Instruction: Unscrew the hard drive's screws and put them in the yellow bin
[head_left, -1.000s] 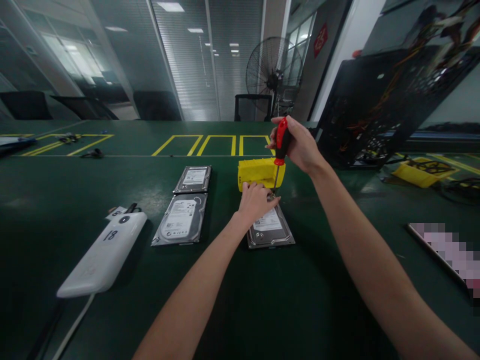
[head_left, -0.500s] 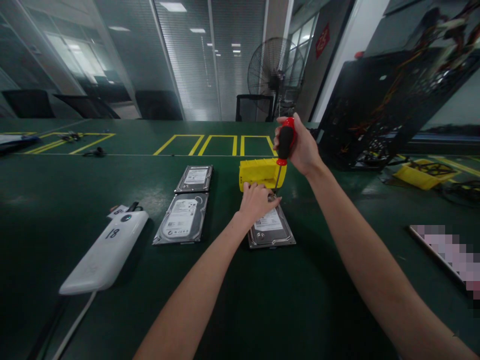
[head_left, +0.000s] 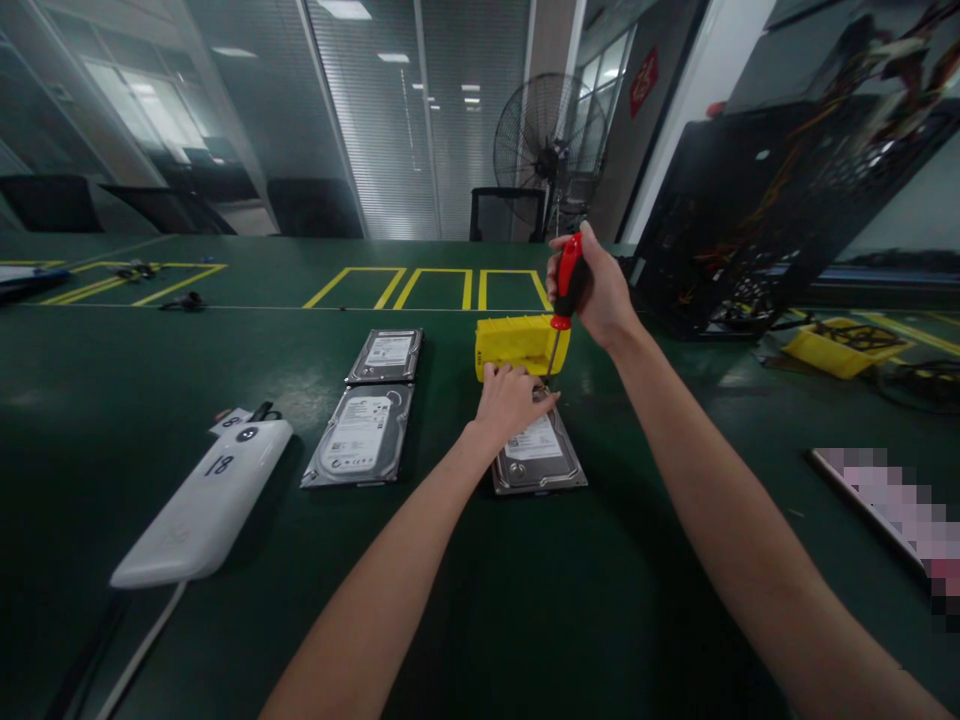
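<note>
In my right hand [head_left: 600, 290] is a red-and-black screwdriver [head_left: 570, 280], its handle wrapped by my fingers and its shaft slanting down. The tip meets the far end of a hard drive [head_left: 540, 455] that lies label-up on the table. My left hand [head_left: 511, 400] rests over that far end, fingers curled across it and holding it down, with the thumb beside the screwdriver tip. Part of the drive and the exact tip contact are hidden by this hand. A yellow bin [head_left: 517, 340] on its side sits just behind the drive.
Two more hard drives, a nearer one [head_left: 358, 435] and a farther one [head_left: 386, 355], lie to the left. A white power bank [head_left: 210, 510] with a cable is farther left. At right stand an open computer case [head_left: 720, 220], a yellow tray [head_left: 847, 345] and a pixelated flat object [head_left: 885, 510].
The screwdriver's handle has turned and tilted slightly in my right hand, its tip staying at the drive's far end. My left hand keeps its place. The whole view has shifted slightly.
</note>
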